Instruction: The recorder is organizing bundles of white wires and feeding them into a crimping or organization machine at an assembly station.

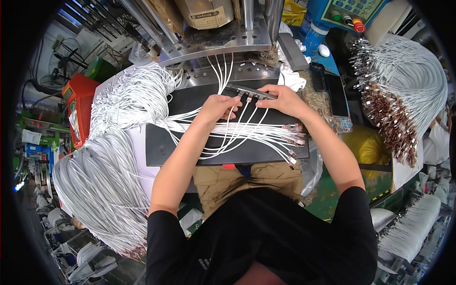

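My right hand [285, 101] grips the right end of a dark metal bar [254, 91], which slants above the black work surface. At the bar's left end, my left hand [219, 109] is closed in a pinch on a white cable [228, 124]. More white cables hang from the bar's near edge, with small metal plug ends in it. Below the hands, a bundle of loose white cables [242, 131] lies across the black board [164, 147], its plug ends [294, 135] fanned out to the right. Several white cables [221, 71] come out from under the press toward my left hand.
A metal press [213, 47] stands directly ahead. Large heaps of white cable [102, 185] lie on the left, and another coiled bundle [403, 71] on the right. A dark phone-like slab [337, 95], a white cloth [290, 78] and a control panel [349, 16] are at the right.
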Motion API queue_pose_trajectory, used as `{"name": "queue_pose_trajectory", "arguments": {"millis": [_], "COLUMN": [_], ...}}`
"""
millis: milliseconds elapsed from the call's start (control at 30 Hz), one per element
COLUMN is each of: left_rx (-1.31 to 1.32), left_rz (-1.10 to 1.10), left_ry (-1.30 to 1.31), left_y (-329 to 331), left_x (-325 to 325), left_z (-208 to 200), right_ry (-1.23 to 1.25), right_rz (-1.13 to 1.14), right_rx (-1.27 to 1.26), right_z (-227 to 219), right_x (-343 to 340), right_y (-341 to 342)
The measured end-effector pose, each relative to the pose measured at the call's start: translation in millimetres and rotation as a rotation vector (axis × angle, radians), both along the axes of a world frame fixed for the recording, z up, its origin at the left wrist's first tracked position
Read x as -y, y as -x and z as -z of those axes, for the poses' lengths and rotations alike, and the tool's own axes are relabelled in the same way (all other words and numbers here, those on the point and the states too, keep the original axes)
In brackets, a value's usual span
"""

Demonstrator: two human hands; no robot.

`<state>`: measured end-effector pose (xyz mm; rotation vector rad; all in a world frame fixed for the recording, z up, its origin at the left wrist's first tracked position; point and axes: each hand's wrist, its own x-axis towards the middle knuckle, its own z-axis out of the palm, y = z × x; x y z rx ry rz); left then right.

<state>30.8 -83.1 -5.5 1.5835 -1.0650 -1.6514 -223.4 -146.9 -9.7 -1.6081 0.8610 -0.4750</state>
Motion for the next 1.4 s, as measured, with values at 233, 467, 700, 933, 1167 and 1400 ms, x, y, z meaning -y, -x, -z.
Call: {"name": "queue_pose_trajectory", "arguments": {"millis": [233, 467, 700, 933, 1167, 1400], "left_rx": [0.394, 0.122, 0.033, 0.225, 1.305, 1.072], "left_rz": [0.107, -0.604, -0.100, -0.117, -0.784, 0.356], "left_ry": [0.125, 0.593, 0.183, 0.597, 0.229, 1.218], "left_y": [17, -37, -15, -60, -229, -5], "left_x": [-9, 39, 23, -61, -107, -100], "left_z": [-23, 15, -30, -105, -86, -6], "right_ry": [0.199, 1.164, 1.366, 1.238, 0.947, 1.216], "right_rz": [0.013, 0.397, 0.411, 0.400, 0.326, 0.286], "right_rx": [-0.255, -0.114, -0.591, -0.170, -0.148, -0.353], "right_z": [-23, -15, 38, 27, -12, -6], "right_x": [-5, 61, 239, 227, 112, 34], "right_y": [-5, -63, -112, -105, -99, -23]}}
